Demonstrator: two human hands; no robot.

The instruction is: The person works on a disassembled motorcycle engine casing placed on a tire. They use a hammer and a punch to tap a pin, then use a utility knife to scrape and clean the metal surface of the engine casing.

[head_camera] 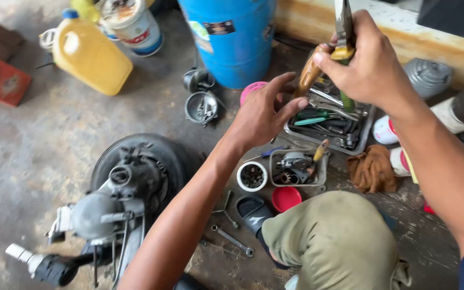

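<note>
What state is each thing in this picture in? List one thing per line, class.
Right hand: closed on pliers, raised.
Left hand: open, fingers spread, empty.
Tool tray: full of tools.
Yellow jug: capped, lying tilted.
Spanner: flat on floor.
Brown rag: crumpled.

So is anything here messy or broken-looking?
Yes, a bit. A spanner and another small tool lie loose on the grimy floor instead of in the tool tray. The engine part sits stripped, with bare rods showing. Nothing looks spilled.
</note>
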